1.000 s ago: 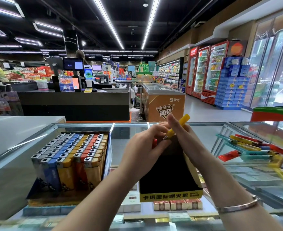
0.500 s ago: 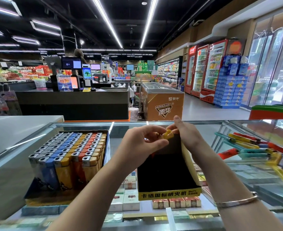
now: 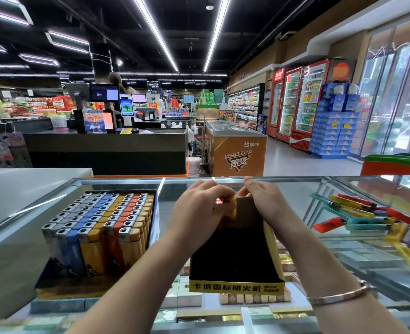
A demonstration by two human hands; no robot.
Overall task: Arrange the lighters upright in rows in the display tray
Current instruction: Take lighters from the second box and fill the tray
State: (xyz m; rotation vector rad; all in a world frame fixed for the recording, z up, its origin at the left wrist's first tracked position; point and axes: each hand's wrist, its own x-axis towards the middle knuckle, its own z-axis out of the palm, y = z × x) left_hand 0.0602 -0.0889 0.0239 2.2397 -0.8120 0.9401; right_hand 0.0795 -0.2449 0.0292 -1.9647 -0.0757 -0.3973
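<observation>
A black display tray [image 3: 235, 284] with a yellow front strip stands on the glass counter in front of me, its inside dark. My left hand [image 3: 199, 210] and my right hand [image 3: 264, 201] meet over its far left corner. Between their fingers stands a yellow lighter [image 3: 232, 208], lowered into the tray, with a red lighter [image 3: 219, 201] just showing beside it. Which hand bears the yellow lighter is hard to tell; both touch it. A heap of loose lighters [image 3: 363, 218] in yellow, teal and red lies on the glass to the right.
A second tray [image 3: 97, 227] packed with upright grey, blue, yellow and orange lighters stands to the left. Cigarette packs [image 3: 254, 297] lie under the glass counter top. A white counter [image 3: 18, 189] adjoins at far left. Shop aisles, a freezer and checkout lie beyond.
The yellow lighter, held up slanted above the tray a second ago, has come down upright into the tray's far left corner. Both hands sank with it.
</observation>
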